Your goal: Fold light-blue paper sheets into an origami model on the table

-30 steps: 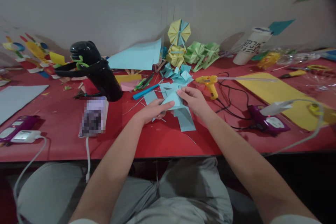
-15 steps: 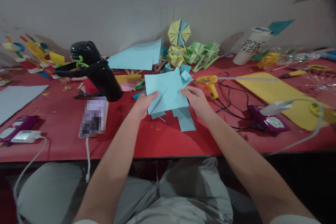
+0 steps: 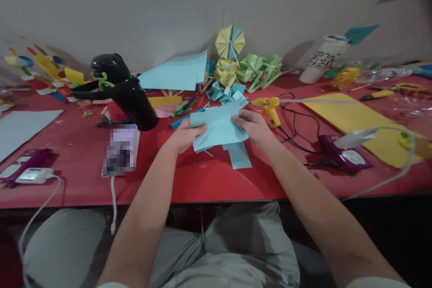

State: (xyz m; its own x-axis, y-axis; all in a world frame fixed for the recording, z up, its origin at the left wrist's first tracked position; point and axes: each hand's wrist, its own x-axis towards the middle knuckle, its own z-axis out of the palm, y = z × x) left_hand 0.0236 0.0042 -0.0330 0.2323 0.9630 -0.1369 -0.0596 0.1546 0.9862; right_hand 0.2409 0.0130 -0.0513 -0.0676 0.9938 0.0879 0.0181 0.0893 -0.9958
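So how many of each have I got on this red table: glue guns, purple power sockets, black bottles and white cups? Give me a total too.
Yellow glue gun: 1
Purple power sockets: 2
Black bottle: 1
White cup, with dark lettering: 1
Total: 5

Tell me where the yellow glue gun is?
The glue gun lies on the red table, just beyond the right hand, in the head view.
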